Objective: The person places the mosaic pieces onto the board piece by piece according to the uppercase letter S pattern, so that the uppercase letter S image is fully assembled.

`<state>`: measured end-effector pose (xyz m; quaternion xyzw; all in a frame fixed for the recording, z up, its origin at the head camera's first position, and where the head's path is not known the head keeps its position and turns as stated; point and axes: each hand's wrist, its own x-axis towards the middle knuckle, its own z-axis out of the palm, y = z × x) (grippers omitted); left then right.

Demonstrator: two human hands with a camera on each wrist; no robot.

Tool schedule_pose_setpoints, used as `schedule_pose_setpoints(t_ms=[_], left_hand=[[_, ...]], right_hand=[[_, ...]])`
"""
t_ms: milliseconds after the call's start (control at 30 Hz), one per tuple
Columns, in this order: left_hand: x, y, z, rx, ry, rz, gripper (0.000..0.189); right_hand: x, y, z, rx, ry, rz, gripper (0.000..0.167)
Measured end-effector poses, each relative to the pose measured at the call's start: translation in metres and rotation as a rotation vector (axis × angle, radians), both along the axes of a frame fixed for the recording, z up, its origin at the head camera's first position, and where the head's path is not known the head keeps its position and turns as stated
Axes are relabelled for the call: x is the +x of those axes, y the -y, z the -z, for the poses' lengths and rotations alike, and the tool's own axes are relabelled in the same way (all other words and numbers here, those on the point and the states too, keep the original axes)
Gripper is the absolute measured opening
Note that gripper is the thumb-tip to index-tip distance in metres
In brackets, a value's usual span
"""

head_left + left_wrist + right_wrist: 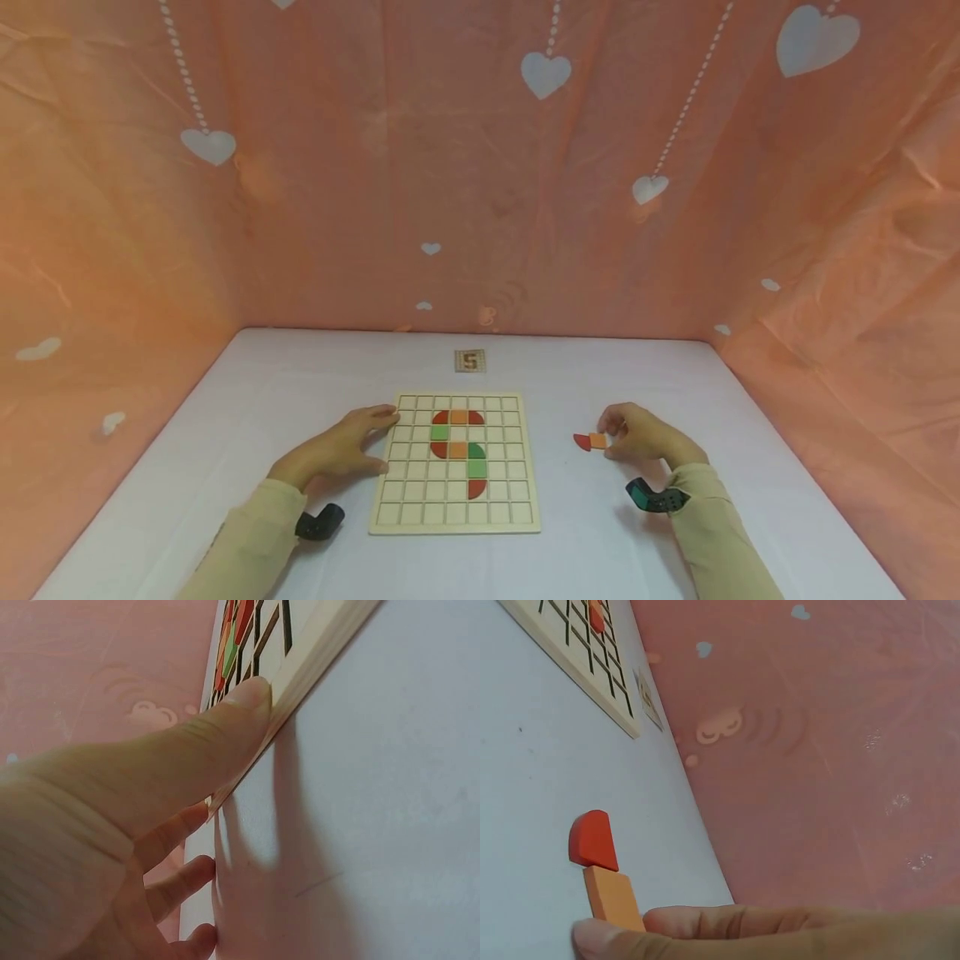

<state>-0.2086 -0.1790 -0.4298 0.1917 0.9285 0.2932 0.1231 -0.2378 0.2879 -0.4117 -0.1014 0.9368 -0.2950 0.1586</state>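
Observation:
A pale wooden grid board (382, 518) lies mid-table, with red, orange and green tiles set in its cells in a winding line. My left hand (333, 450) is at the board's left side; in the left wrist view its thumb (247, 697) touches the rim, fingers fairly straight. Right of the board, my right hand (641, 435) pinches an orange square tile (597, 441) between thumb and fingertips. Against that tile's far end lies a red quarter-round tile (594, 838). The near end of the orange tile is hidden by the fingers.
Behind the board lies a small card (470, 361) with a brown figure like a 5. White cloth (300, 375) covers the table. Pink-orange curtains (465, 208) with white hearts enclose the back and sides. Each wrist wears a dark camera (656, 497).

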Motion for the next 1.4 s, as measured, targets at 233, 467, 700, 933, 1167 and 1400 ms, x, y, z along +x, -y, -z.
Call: schedule_pose_setpoints(t_ms=[233, 467, 700, 933, 1167, 1400], left_hand=[[-0.001, -0.001, 0.0, -0.002, -0.006, 0.005, 0.081], [0.0, -0.002, -0.001, -0.01, 0.0, 0.003, 0.081], [0.0, 0.0, 0.0, -0.007, -0.006, 0.007, 0.08], [-0.001, -0.001, -0.002, -0.002, -0.01, 0.009, 0.079], [-0.001, 0.0, -0.001, 0.002, 0.003, 0.005, 0.08], [-0.001, 0.0, -0.001, -0.001, 0.005, 0.002, 0.08]], right_hand=[[-0.002, -0.002, 0.005, -0.009, -0.029, -0.002, 0.02], [0.004, 0.001, 0.004, -0.004, -0.007, 0.052, 0.018], [0.002, -0.002, 0.0, 0.031, -0.054, 0.036, 0.014], [-0.005, -0.003, -0.005, -0.022, -0.135, 0.035, 0.015], [-0.007, 0.003, -0.01, -0.05, -0.249, -0.024, 0.015], [-0.003, 0.021, -0.014, -0.079, -0.31, -0.029, 0.019]])
